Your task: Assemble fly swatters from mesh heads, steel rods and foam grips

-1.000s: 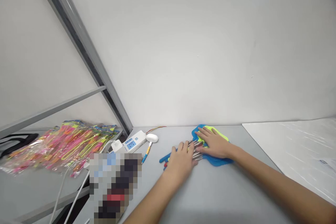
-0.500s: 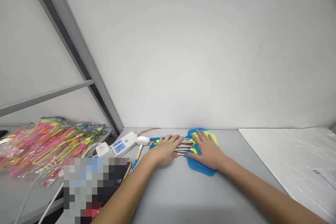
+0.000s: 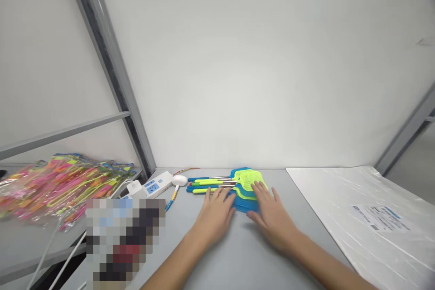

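Observation:
A bundle of several fly swatters lies flat near the wall, with blue and yellow-green mesh heads and metal shafts. The heads overlap at the right, a yellow-green swatter on top of blue ones. Their blue and yellow-green handles point left. My left hand rests at the near side of the shafts, fingers stretched out. At the lower right edge of the swatter heads is my right hand, its fingers spread and the fingertips on the mesh. Neither hand is closed round a swatter.
Left of the handles are a white oval device with a cable and a white power strip. Plastic-wrapped colourful goods are piled on the left shelf. A white wrapped sheet with a label lies right. A wall stands behind the table.
Both hands have drawn back toward me from the top of the swatters, uncovering handles, shafts and the yellow-green head. The camera view has shifted to the right.

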`<state>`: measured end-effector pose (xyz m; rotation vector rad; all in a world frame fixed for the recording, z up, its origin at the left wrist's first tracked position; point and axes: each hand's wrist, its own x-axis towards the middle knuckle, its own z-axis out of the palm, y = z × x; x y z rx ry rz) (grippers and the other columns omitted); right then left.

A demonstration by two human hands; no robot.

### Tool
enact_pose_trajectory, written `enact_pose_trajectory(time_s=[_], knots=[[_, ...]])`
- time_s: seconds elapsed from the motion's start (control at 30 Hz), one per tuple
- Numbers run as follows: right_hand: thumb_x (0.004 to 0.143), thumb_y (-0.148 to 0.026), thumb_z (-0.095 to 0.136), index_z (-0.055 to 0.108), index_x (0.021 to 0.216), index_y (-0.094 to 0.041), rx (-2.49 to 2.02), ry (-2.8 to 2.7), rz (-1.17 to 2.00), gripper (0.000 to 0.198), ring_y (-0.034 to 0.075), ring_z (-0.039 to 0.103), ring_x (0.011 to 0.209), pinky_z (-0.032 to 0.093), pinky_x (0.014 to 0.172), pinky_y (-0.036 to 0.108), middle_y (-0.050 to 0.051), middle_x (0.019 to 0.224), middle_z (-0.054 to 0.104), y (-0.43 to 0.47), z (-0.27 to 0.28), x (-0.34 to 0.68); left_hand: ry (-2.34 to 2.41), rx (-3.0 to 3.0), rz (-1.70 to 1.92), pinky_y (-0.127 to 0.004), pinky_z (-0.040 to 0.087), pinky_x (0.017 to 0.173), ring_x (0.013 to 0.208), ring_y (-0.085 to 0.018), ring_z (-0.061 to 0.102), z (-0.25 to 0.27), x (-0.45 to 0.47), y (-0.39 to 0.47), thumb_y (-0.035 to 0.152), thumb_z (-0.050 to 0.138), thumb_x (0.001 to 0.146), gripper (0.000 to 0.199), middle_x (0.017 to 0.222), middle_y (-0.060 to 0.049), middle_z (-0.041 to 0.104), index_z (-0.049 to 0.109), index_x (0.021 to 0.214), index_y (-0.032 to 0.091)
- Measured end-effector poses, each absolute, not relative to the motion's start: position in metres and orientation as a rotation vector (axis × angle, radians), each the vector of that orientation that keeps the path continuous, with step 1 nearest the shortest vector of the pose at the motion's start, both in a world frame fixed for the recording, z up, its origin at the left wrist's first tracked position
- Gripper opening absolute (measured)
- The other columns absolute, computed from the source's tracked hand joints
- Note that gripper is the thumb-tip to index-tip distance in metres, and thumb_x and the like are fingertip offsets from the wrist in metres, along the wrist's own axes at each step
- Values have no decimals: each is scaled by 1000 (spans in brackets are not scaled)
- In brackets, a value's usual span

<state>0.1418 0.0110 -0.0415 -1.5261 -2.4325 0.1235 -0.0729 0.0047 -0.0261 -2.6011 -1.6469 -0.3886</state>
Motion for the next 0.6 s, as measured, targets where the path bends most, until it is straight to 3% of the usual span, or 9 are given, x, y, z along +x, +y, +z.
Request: enact_pose_trajectory(time_s=[0.2,0.43,0.6], knots=[[89,-69,25,9,153,-14,-1697,-2425,294,86,29,4,146,8,116,55,7,158,5,-56,-71,147,-1958,-2624,-213,-58,22,112,145,-33,16,-52,-64,-57,47,32,96,61,158,-11,17,27,150,21],[93,-63,20,23,152,-18,-1754,-2368,277,74,25,7,147,4,116,51,5,159,14,-77,-80,158,-2136,-2431,-236,-59,8,115,146,-30,8,-65,-59,-79,54,18,96,66,159,-9,13,25,151,19],[94,-58,21,27,151,-20,-1777,-2314,264,68,23,10,146,4,116,49,3,158,18,-82,-80,158,-2137,-2385,-249,-60,11,114,146,-31,12,-71,-62,-83,55,16,96,66,158,-8,17,28,150,19]])
